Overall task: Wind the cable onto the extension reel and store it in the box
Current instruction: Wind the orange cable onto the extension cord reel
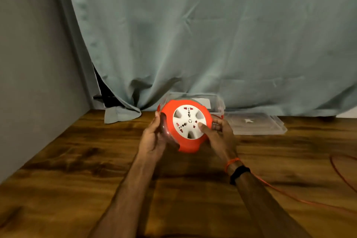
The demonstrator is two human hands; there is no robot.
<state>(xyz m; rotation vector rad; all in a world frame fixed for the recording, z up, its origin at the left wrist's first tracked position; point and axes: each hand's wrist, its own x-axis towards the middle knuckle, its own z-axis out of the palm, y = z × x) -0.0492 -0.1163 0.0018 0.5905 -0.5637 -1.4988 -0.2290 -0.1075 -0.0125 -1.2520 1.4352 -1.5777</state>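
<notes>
I hold an orange extension reel point(185, 146) with a white socket face above the wooden table point(77, 170). My left hand point(152, 137) cups its left rim. My right hand point(218, 133) grips its right side, thumb pressed on the white face. A thin orange cable point(289, 196) runs from behind my right wrist across the table to the right edge, where it loops. Behind the reel stands a clear plastic box point(217, 103), mostly hidden by the reel.
The box's clear lid point(255, 122) lies flat to the right of the box. A grey-blue curtain point(212, 35) hangs along the table's back edge. A grey wall point(29, 63) borders the left side.
</notes>
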